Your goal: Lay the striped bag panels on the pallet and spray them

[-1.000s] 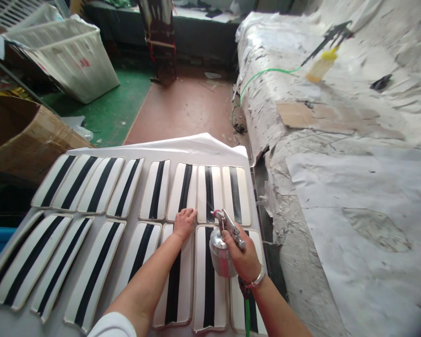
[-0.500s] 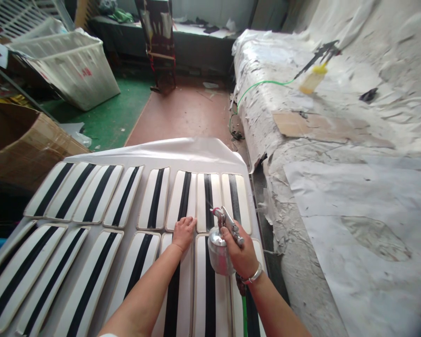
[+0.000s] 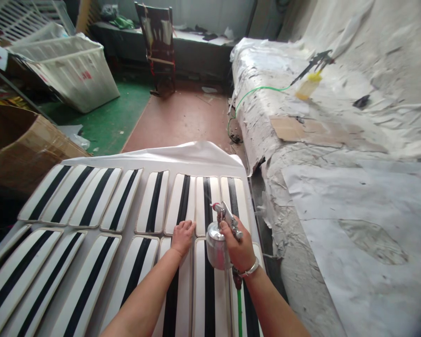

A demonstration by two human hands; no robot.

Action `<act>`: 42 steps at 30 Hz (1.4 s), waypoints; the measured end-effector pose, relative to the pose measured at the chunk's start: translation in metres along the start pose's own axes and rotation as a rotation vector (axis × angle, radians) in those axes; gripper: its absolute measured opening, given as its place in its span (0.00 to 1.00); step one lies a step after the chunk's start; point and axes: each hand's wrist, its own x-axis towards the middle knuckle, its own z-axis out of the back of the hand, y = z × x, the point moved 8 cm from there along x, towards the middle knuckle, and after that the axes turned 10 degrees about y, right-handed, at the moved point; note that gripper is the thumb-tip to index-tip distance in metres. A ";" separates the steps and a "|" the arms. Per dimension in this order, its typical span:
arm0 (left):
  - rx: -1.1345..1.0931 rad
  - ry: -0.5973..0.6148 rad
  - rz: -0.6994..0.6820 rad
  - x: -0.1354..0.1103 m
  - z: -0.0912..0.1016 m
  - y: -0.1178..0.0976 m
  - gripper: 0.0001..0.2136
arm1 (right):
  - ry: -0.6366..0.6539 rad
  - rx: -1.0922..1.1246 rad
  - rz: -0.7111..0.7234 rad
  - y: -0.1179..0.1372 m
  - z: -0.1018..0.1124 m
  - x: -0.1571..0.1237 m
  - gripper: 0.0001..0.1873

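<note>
In my right hand [image 3: 241,248] is a spray gun [image 3: 228,217] with a round metal cup [image 3: 217,248] beneath it. A green hose [image 3: 239,309] runs down from its handle. The nozzle points forward and left, over a white panel with a black stripe [image 3: 214,187] in the far row. My left hand [image 3: 182,238] rests, fingers slightly bent, on the near end of the neighbouring striped panel [image 3: 172,213], holding nothing. Several similar panels [image 3: 101,281] lie in two rows on a white-covered table [image 3: 182,157]. My forearms hide parts of the near row.
To the right stands a bench draped in stained cloth [image 3: 245,70], bearing another spray gun with a yellow cup [image 3: 308,86] and a cardboard piece [image 3: 319,131]. A cardboard box [image 3: 24,150], a white plastic bin [image 3: 73,75] and an upright dark cart [image 3: 157,47] stand beyond the table.
The spray gun has shifted slightly up and left in view. My left hand stays on the panels, and the camera view has tilted a little.
</note>
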 end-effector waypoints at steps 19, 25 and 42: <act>-0.094 0.038 0.078 -0.003 0.004 0.001 0.22 | 0.036 -0.069 -0.049 -0.002 0.016 -0.029 0.17; -0.160 0.051 0.114 -0.005 0.005 0.005 0.21 | 0.123 -0.062 -0.076 -0.005 0.009 -0.063 0.19; -0.294 -0.046 0.093 -0.019 0.007 0.005 0.19 | 0.027 -0.097 0.004 0.013 0.012 -0.061 0.16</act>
